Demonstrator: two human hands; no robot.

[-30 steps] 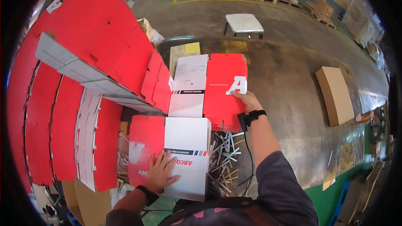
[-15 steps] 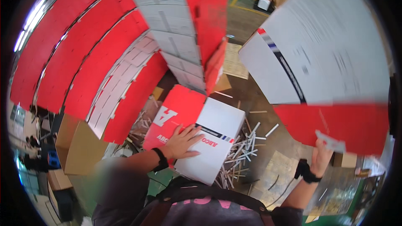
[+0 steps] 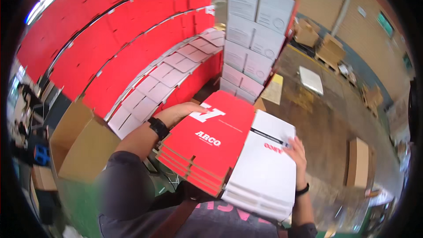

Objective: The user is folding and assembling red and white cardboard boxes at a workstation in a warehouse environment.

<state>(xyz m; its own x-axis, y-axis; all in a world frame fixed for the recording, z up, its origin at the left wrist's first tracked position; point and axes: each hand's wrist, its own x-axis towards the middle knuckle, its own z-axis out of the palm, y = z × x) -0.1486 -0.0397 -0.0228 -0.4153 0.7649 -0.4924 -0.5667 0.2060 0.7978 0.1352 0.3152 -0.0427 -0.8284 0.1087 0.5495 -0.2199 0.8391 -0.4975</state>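
In front of my body lies a small stack of flat cardboard boxes, with a red half [image 3: 224, 128] on the left and a white half [image 3: 264, 167] on the right. Several layers show along the near edge. My left hand [image 3: 194, 107] grips the far left edge of the red half, its fingertips over the top. At the right edge of the white half, my right hand [image 3: 298, 152] holds the side with slightly blurred fingers. What lies under the stack is mostly hidden.
A long curved row of red cardboard stacks [image 3: 150, 48] stands at the left, next to a tall white-sided stack [image 3: 253, 39] ahead. An open brown carton [image 3: 79, 145] is at the left. On the floor to the right are a long brown box [image 3: 358, 163] and a white flat piece [image 3: 311, 80].
My right hand has let go of the large red and white sheet and come to the stack's right side. My left hand has slid to its left edge. The view has turned right.
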